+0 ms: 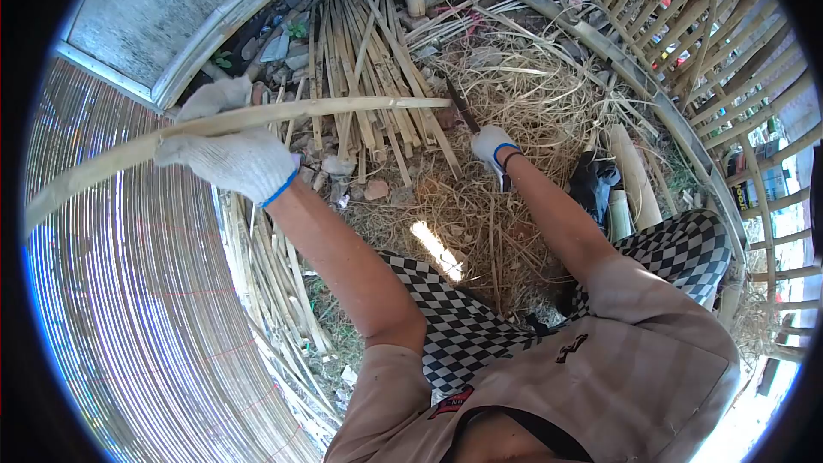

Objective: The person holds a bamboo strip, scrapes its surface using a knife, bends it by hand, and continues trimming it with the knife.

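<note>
My left hand (236,161), in a white knit glove with a blue cuff, is closed around a long pale bamboo strip (343,106). The strip runs from the left edge of view toward the middle. In my right hand (492,144), gloved the same way, is a knife (461,106) with a dark, narrow blade pointing up and away from me. The strip's right end meets the blade in view; whether they touch, I cannot tell. My fingers hide most of the knife's handle.
A pile of split bamboo strips (369,69) lies ahead, beside a heap of shavings (540,94). More strips (279,266) lie at left, near a slatted bamboo screen (146,291). A bamboo fence (729,77) stands at right, with a black plastic bag (591,184) and bamboo pieces (633,176) nearby.
</note>
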The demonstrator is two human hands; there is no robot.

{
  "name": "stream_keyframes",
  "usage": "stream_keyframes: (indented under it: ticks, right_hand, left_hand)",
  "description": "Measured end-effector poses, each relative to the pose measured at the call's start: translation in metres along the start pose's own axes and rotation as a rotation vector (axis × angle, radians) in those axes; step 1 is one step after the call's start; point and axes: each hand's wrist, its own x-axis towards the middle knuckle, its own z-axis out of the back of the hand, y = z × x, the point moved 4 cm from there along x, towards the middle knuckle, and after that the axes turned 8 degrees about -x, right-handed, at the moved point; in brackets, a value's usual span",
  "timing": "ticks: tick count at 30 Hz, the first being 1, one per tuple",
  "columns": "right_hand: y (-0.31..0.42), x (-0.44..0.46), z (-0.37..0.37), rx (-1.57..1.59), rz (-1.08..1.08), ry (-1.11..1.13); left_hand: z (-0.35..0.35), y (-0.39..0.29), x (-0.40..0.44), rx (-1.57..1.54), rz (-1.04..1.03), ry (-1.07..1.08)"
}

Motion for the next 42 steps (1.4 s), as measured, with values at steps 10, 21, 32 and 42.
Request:
stream_keyframes:
  ticks: [10, 21, 32, 42]
  right_hand:
    - [0.092, -0.158, 0.077, 0.099, 0.266, -0.354]
    - [0.082, -0.06, 0.023, 0.097, 0.32, -0.523]
    - [0.042, -0.015, -0.006, 0.085, 0.117, -0.409]
    - [-0.032, 0.051, -0.038, -0.119, 0.021, -0.24]
  left_hand:
    - [-0.002, -0.014, -0.02, -0.237, 0.404, 0.012]
    - [0.004, -0.005, -0.012, -0.436, 0.403, 0.47]
    - [0.017, -0.004, -0.005, -0.496, 0.488, 0.523]
    - [0.007, 0.001, -0.002, -0.467, 0.418, 0.606]
